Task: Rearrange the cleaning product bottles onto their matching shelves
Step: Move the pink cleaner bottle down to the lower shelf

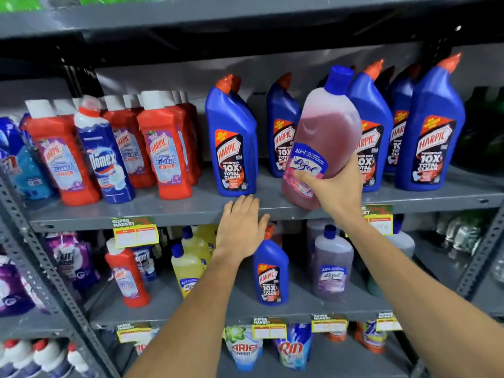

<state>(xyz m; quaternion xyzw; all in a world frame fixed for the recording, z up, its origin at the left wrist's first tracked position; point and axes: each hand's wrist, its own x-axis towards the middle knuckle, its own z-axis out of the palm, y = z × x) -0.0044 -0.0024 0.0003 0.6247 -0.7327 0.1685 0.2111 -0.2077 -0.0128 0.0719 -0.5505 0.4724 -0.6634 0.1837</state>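
Lizol bottle (321, 137) before Harpic bottles (433, 126)

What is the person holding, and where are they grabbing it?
The right hand grips the pink Lizol bottle around its lower body, fingers over the label. The left hand holds nothing; it is open by the shelf edge.

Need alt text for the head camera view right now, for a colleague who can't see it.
The right hand grips a pink Lizol bottle, tilted, among blue Harpic bottles on the upper shelf. The left hand is open and empty at the shelf's front edge; purple and yellow Lizol bottles stand on the shelf below.
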